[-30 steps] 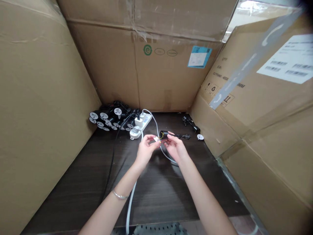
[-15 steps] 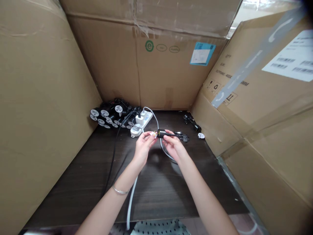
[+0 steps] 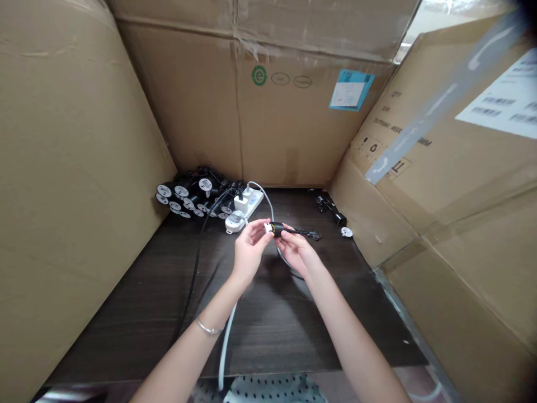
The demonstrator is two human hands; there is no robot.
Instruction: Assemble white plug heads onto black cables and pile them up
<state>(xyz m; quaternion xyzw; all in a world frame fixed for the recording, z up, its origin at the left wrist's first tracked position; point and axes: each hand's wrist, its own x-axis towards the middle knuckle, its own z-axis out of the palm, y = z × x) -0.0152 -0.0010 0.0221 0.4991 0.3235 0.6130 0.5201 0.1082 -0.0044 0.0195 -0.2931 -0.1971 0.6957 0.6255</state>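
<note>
item: one black cylindrical socket (image 3: 274,228) with a white connector piece (image 3: 267,228) at its left end and a thin yellow mark near the join, held above the table between both hands. left hand (image 3: 251,249): closed, fingers curled, pinching the white connector piece. right hand (image 3: 297,252): closed, fingertips gripping the black body from the opposite side. attached: a thin black cord (image 3: 300,230) leaving the socket to the right, ending in a small tangle (image 3: 313,235) just beyond the right hand. on the left wrist: a thin silver bangle (image 3: 207,328). beyond the hands: a white power strip (image 3: 251,204) with white plug adapters (image 3: 240,202) in it, a white cable (image 3: 224,347) on the table, and a black cable (image 3: 195,280) left of the hands. further back: a heap of black sockets with white discs (image 3: 188,196) against the rear wall. to the right: a loose black socket piece (image 3: 331,215) and a white disc (image 3: 346,232). surface: dark wood-grain table (image 3: 126,336), walled by cardboard box panels (image 3: 75,168), the rear one bearing a blue label (image 3: 351,89).
</note>
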